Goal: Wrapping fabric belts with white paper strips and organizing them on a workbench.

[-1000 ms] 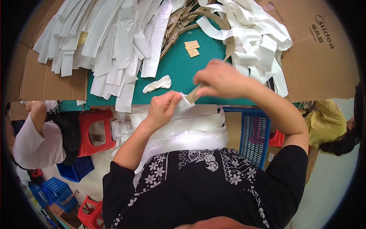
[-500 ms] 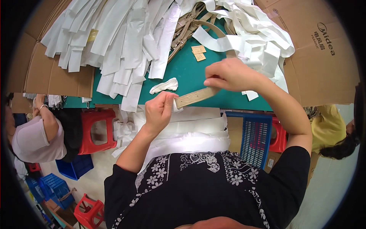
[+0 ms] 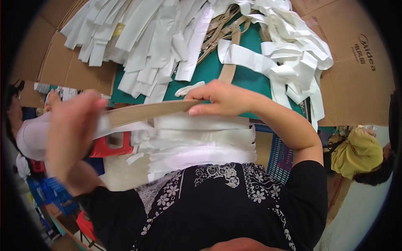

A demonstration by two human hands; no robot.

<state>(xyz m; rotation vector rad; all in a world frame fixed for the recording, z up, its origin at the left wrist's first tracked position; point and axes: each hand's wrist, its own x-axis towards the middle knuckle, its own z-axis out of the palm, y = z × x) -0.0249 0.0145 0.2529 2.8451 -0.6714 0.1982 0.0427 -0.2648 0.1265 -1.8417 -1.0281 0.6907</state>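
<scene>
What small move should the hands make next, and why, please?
Probably the right hand should ease its pinch slightly and slide along the tan strap toward the green table, with the left hand holding firm: the strap runs nearly straight between both hands, and a tan length, apparently its continuation, shows beyond the right hand.

- Strap point(image 3: 154, 111): plain beige.
- Strips point(image 3: 162, 42): white; one bears a yellowish patch point(image 3: 119, 29).
- Tabletop point(image 3: 250, 80): green.
- Carton point(image 3: 347, 94): brown, with dark printing.
- Shirt point(image 3: 234, 213): black, patterned with white flowers and scrolls.
- Stool point(image 3: 127, 144): red.
- Basket point(image 3: 279, 157): blue, latticed.
- Right-hand co-worker's top point(image 3: 358, 154): mustard yellow.
- Left-hand co-worker's top point(image 3: 32, 140): pale, possibly lilac, though partly hidden.
</scene>
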